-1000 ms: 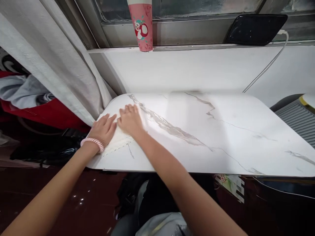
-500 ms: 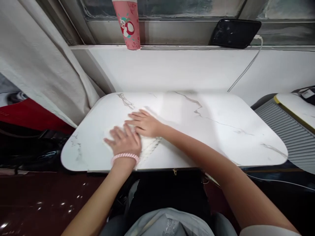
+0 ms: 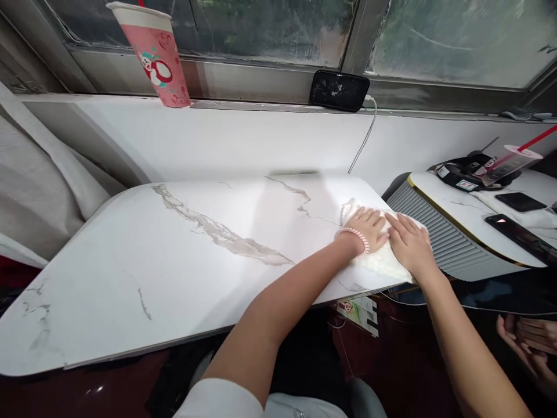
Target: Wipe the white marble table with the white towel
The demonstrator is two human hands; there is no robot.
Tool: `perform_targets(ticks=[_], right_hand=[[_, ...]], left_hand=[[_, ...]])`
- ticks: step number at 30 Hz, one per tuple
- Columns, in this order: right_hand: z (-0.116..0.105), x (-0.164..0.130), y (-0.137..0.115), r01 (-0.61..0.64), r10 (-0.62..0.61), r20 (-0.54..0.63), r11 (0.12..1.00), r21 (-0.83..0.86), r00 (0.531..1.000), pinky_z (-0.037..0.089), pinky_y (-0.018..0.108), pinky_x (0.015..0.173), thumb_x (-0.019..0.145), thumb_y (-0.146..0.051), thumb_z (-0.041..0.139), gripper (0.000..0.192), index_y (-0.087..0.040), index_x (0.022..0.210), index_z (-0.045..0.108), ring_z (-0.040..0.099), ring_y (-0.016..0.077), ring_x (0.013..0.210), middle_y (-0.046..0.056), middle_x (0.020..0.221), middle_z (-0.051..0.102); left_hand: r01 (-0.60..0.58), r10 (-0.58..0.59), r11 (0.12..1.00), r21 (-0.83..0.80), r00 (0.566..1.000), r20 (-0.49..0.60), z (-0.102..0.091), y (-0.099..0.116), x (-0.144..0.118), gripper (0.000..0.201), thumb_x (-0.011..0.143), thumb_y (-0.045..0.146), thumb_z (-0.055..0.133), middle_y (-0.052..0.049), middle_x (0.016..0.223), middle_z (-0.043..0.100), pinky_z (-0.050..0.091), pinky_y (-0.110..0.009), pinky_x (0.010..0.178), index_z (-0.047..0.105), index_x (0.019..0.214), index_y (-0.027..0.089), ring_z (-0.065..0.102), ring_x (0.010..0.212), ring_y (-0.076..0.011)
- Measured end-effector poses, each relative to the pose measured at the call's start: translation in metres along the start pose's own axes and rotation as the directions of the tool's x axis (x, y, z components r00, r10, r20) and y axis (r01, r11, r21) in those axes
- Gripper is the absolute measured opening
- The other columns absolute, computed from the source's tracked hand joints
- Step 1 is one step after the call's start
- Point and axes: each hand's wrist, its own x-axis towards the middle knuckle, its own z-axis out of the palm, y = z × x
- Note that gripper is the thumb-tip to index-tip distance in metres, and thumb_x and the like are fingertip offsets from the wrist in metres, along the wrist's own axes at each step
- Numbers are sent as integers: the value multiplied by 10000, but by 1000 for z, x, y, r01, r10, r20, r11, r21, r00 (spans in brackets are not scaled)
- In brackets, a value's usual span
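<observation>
Fingers stretched out and palms down, the left hand and the right hand are lying flat on a white cloth, pressing on it rather than closing around it. Whether any fingertip is pinching the cloth, I cannot tell. A pink-and-white band is circling the left wrist. The two hands are resting side by side, their fingers nearly meeting. Beneath them the cloth is covering the right end of a white table with grey-brown veins, reaching the front edge near the right corner.

Beyond the table, a pink cup is standing on the window sill at the left, and a dark phone is leaning against the window frame, a white cable running down from it. To the right, a cabinet with a ribbed side is bearing a clear cup with a red straw and a second phone. Another person's hands are showing at the lower right. At the left, a pale curtain is hanging.
</observation>
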Motion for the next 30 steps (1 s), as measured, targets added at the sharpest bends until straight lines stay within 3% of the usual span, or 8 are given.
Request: perform_targets(ticks=[3, 7, 12, 16, 19, 25, 28, 30], right_hand=[[-6, -25, -5, -97, 95, -29, 994, -48, 995, 268, 633, 1176, 990, -389, 209, 585, -244, 1467, 515, 381, 305, 1460, 118, 1556, 445], [-7, -47, -52, -52, 55, 26, 994, -91, 998, 218, 627, 1199, 999, -366, 193, 590, -211, 1484, 491, 347, 306, 1479, 134, 1574, 413], [3, -75, -145, 138, -136, 81, 990, -20, 987, 190, 641, 1205, 1003, -346, 246, 559, -218, 1507, 450, 318, 316, 1493, 120, 1586, 397], [8, -106, -240, 298, -310, 111, 948, 112, 944, 156, 669, 1205, 997, -351, 310, 567, -171, 1520, 435, 289, 368, 1498, 153, 1583, 389], [10, -132, -316, 454, -489, 149, 864, 218, 859, 116, 697, 1197, 991, -326, 349, 585, -81, 1517, 423, 267, 416, 1495, 217, 1579, 363], [17, -183, -453, 713, -787, 88, 596, 369, 611, 115, 723, 1177, 994, -284, 375, 576, 2, 1492, 408, 297, 436, 1475, 287, 1554, 355], [24, -185, -499, 778, -855, 12, 478, 409, 519, 155, 678, 1193, 1006, -291, 372, 531, -13, 1452, 452, 349, 400, 1453, 263, 1536, 409], [30, -174, -517, 818, -903, -15, 383, 429, 430, 182, 616, 1213, 1024, -335, 351, 505, -62, 1427, 484, 371, 345, 1444, 198, 1531, 452]], left_hand=[[-49, 50, 999, -21, 999, 19, 0, 11, -8, 575, 1026, 409, 306, -101, 1607, 372, 164, -421, 1264, 378, 1518, 120, 304, 1497, -217], [-3, 4, 1000, -19, 998, 59, -17, 1, -57, 589, 1023, 384, 314, -109, 1628, 321, 149, -442, 1264, 331, 1538, 99, 280, 1509, -242], [165, -165, 986, 16, 969, 183, -47, -35, -152, 614, 1028, 393, 243, -102, 1651, 229, 137, -466, 1267, 252, 1570, 105, 198, 1537, -250], [338, -345, 939, 69, 923, 171, -67, -71, -252, 624, 1012, 380, 251, -95, 1652, 230, 139, -461, 1270, 251, 1574, 109, 185, 1541, -240], [487, -498, 865, 120, 862, 95, -82, -94, -339, 622, 1000, 384, 240, -84, 1643, 277, 156, -440, 1269, 291, 1565, 130, 219, 1533, -219], [740, -739, 660, 132, 671, -69, -110, -126, -500, 623, 982, 456, 228, -98, 1600, 384, 237, -505, 1236, 347, 1524, 174, 333, 1490, -249], [825, -811, 561, 70, 565, -156, -118, -144, -543, 576, 974, 452, 228, -60, 1586, 415, 271, -503, 1222, 347, 1499, 245, 384, 1460, -231], [873, -858, 488, -6, 478, -189, -120, -156, -551, 573, 968, 462, 215, -56, 1591, 405, 298, -464, 1215, 354, 1480, 245, 384, 1459, -215]])
